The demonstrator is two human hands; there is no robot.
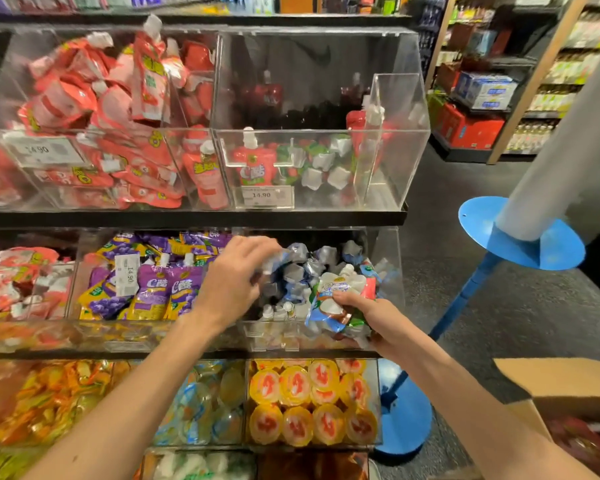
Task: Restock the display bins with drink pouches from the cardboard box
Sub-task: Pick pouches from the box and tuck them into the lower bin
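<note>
A clear display bin at the centre right of the frame, on the middle shelf, is being filled with blue-and-white drink pouches. A bundle of these pouches is gripped in the right hand, fingers curled round it, just above the bin's front lip. The left hand is laid on the pile inside the bin with its fingers bent over the silvery pouch backs. That part is blurred, so it cannot be told whether a pouch is pinched there or only pressed down. The cardboard box, one flap raised, is seen at the lower right edge, well apart from the bin.

Several risks can be judged from this arrangement. The pile already stands high near the open front, so more pouches dropped on top could slide over the lip and fall towards the jelly cups below or onto the floor. The bundle is held by one hand only, and an outer pouch could slip free if the grip is loosened too early. If the pile is pushed hard to the left, pouches could be spilled in among the purple pouches in the neighbouring bin, and the stock would be mixed.
</note>
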